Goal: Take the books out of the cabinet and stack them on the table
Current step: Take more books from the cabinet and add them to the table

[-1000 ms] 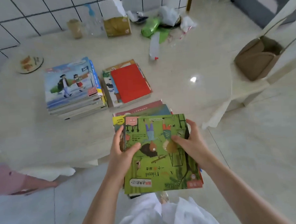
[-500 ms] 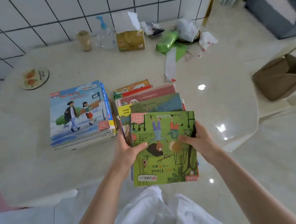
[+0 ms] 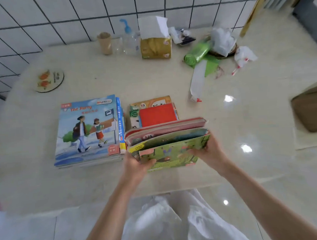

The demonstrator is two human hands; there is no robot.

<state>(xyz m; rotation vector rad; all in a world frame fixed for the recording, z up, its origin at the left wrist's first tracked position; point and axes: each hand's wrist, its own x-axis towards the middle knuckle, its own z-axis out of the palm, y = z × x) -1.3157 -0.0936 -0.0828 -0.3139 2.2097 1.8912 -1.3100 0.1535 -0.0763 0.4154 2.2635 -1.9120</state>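
Observation:
Both hands hold a bundle of thin picture books (image 3: 169, 143), green cover nearest me, tilted up on edge above the table (image 3: 102, 179). My left hand (image 3: 136, 165) grips its near left corner and my right hand (image 3: 209, 151) its right side. Behind the bundle lies a small stack topped by a red book (image 3: 157, 114). To the left sits a taller stack with a blue "The Party" cover (image 3: 87, 128) on top. The cabinet is out of view.
Along the tiled wall stand a brown cup (image 3: 104, 43), a clear spray bottle (image 3: 129, 40), a tissue pack (image 3: 156, 45), a green bag roll (image 3: 198, 53) and crumpled plastic bags (image 3: 223, 39). A round coaster (image 3: 48, 80) lies far left. A brown bag (image 3: 313, 108) is at right.
My hands carried the bundle forward from the table's near edge to just in front of the red-topped stack and tipped it up, so the covers now face me at a steep angle.

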